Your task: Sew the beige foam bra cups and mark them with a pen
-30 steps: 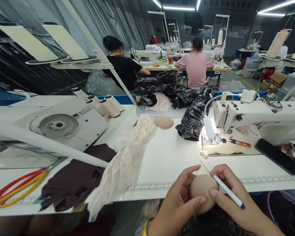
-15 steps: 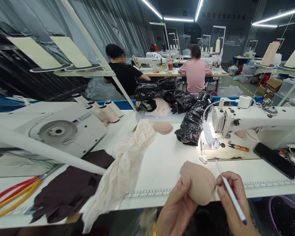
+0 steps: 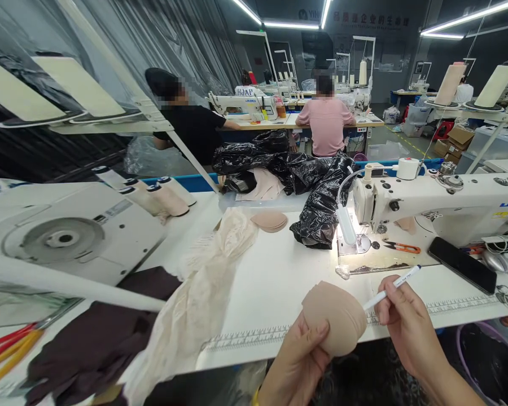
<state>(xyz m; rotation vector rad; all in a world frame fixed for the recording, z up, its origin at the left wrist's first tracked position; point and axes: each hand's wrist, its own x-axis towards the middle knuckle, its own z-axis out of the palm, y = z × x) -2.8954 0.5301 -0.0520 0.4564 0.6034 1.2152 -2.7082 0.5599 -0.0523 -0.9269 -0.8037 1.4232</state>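
Observation:
Low over the table's front edge, my left hand [image 3: 302, 349] grips a fanned stack of beige fabric pads [image 3: 334, 318], thumb on top. Just to the right, my right hand [image 3: 406, 313] pinches a white marker pen [image 3: 395, 286]. The pen's lower left end reaches the right edge of the pads; whether it touches them I cannot tell. Another small pile of beige pads [image 3: 270, 220] lies farther back on the white table [image 3: 262, 282]. A ruler strip [image 3: 245, 340] runs along the front edge, behind my hands.
A lit sewing machine [image 3: 432, 197] stands at right, with orange thread snips [image 3: 402, 247] and a black phone [image 3: 461, 265] near it. Black plastic bags [image 3: 317, 208] lie behind. Cream lace [image 3: 207, 282], dark cloth [image 3: 93, 332] and thread cones [image 3: 169, 200] occupy the left. Two people sit beyond.
The pen has flipped in my right hand: it pointed down to the right, and now its far end points up right while the other end is at the pads. The view has shifted right.

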